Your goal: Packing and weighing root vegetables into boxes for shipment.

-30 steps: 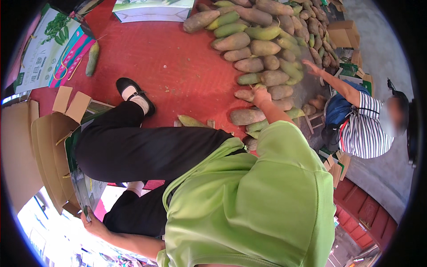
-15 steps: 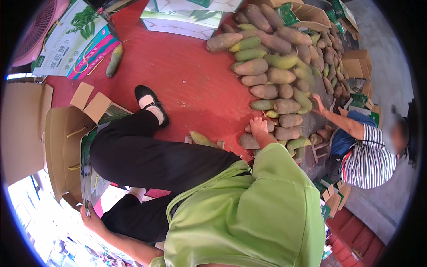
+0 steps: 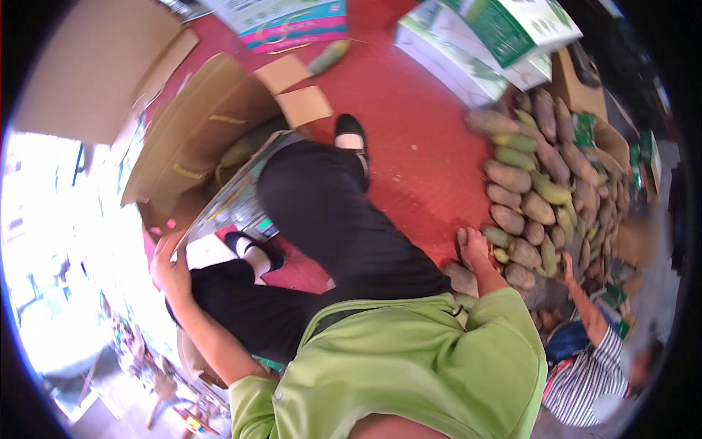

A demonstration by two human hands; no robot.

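Note:
My left hand (image 3: 171, 265) is closed on the edge of an open cardboard carton (image 3: 208, 117) with yellow cord handles, beside my left leg. Long green radishes (image 3: 245, 145) show partly inside it. My right hand (image 3: 475, 247) reaches to the near left side of a heap of radishes (image 3: 539, 208), some green, some brown with soil. Its fingers curl in and look blurred; what they hold is hidden. A brown radish (image 3: 461, 279) lies just below this hand, close to my knee.
A co-worker in a striped shirt (image 3: 585, 395) reaches a hand (image 3: 568, 269) to the heap's right side. White and green cartons (image 3: 482, 44) stand at the back. A lone green radish (image 3: 329, 57) lies on the red floor (image 3: 409, 132) near a printed box (image 3: 292, 25).
The view has swung left, so the heap and co-worker sit further right and lower. My left hand stays on the carton's edge. My right hand remains at the heap, its fingers more curled.

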